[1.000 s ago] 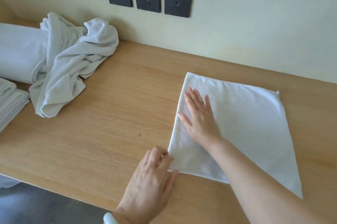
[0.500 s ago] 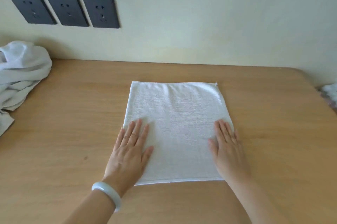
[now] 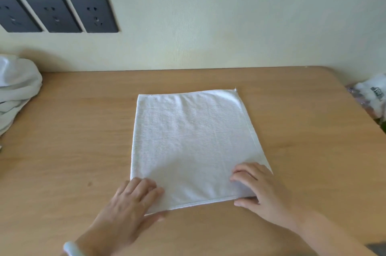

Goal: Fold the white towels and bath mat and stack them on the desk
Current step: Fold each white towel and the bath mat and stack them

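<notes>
A white towel [image 3: 188, 141] lies flat in the middle of the frame on the wooden desk [image 3: 73, 130]. It forms a rough rectangle with a hemmed edge down its right side and a small tag or thread end at its upper right corner. The left hand [image 3: 125, 207] is at the towel's lower left corner, fingers bent over the top of the cloth and thumb along the near edge, pinching that corner. The right hand [image 3: 265, 191] takes the lower right corner the same way, with curled fingers on top and the thumb at the hem below. A pale bracelet [image 3: 73, 248] circles the left wrist at the bottom of the frame. At the left edge a heap of white towels [image 3: 16, 86] rests on the desk, well apart from the flat one. Three dark wall sockets [image 3: 94, 14] sit in a row at the upper left, with no readable marking. At the right edge, past the desk's rounded corner, is a crumpled white plastic bag [image 3: 373, 97] with a small dark label whose writing is too blurred to read.
</notes>
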{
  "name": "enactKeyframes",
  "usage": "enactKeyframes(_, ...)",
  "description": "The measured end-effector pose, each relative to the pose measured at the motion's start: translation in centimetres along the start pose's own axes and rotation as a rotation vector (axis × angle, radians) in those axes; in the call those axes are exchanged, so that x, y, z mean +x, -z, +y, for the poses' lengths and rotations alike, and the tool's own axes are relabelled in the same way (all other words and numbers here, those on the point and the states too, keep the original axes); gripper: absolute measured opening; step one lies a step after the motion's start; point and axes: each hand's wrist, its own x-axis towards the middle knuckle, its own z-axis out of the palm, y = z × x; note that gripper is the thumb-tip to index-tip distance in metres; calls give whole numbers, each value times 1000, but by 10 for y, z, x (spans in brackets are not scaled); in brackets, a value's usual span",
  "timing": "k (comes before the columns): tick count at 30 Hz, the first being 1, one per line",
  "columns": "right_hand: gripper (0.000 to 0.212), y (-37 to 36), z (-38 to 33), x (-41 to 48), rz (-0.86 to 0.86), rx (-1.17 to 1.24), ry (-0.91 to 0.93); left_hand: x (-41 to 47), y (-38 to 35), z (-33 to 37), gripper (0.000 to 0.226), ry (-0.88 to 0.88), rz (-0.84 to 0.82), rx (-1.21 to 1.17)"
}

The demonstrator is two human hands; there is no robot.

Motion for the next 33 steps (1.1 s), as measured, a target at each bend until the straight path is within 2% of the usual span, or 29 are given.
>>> enactKeyframes(3, 42, 1, 0, -2, -2, -49, 5, 6, 4, -1, 32, -56, 23, 59)
enactKeyframes(5, 35, 2, -1, 0, 18, -118, 26, 8, 8, -2, 23, -79, 20, 103)
enactKeyframes(7, 31, -2, -3, 1, 67, -190, 55, 8, 13, -1, 38, -66, 3, 148)
enactKeyframes(9, 50, -5, -8, 2, 123, -235, 44, 11, 17, 4, 55, -5, -10, 192)
enactKeyframes(11, 61, -6, -15, 3, 184, -288, 14, 20, 19, 14, 61, 73, -20, 219)
enactKeyframes(14, 69, -9, -18, 7, 262, -274, -95, 31, 20, 22, 54, 141, -4, 220)
enactKeyframes(16, 59, -11, -17, 10, 255, -222, -164, 33, 18, 20, 52, 157, -4, 223)
enactKeyframes(18, 43, -11, -25, 13, 224, -252, -185, 34, 14, 15, 46, 165, 1, 230)
enactKeyframes(19, 42, -11, -32, 16, 208, -291, -199, 36, 12, 14, 43, 175, -4, 227)
enactKeyframes(21, 56, -13, -49, 23, 174, -355, -233, 39, 9, 12, 42, 214, -46, 220)
enactKeyframes(24, 67, -21, -69, 38, 164, -398, -256, 45, 9, 12, 18, 232, -33, 215)
enactKeyframes(25, 65, -23, -72, 42, 169, -402, -260, 47, 10, 12, 16, 240, -28, 212)
enactKeyframes(27, 58, -26, -78, 50, 196, -401, -228, 51, 12, 15, 30, 260, -37, 216)
enactKeyframes(31, 52, -35, -101, 68, 251, -335, -94, 63, 14, 22, 40, 318, -81, 204)
enactKeyframes(33, 28, -40, -107, 77, 312, -331, -27, 68, 15, 24, 27, 307, -88, 212)
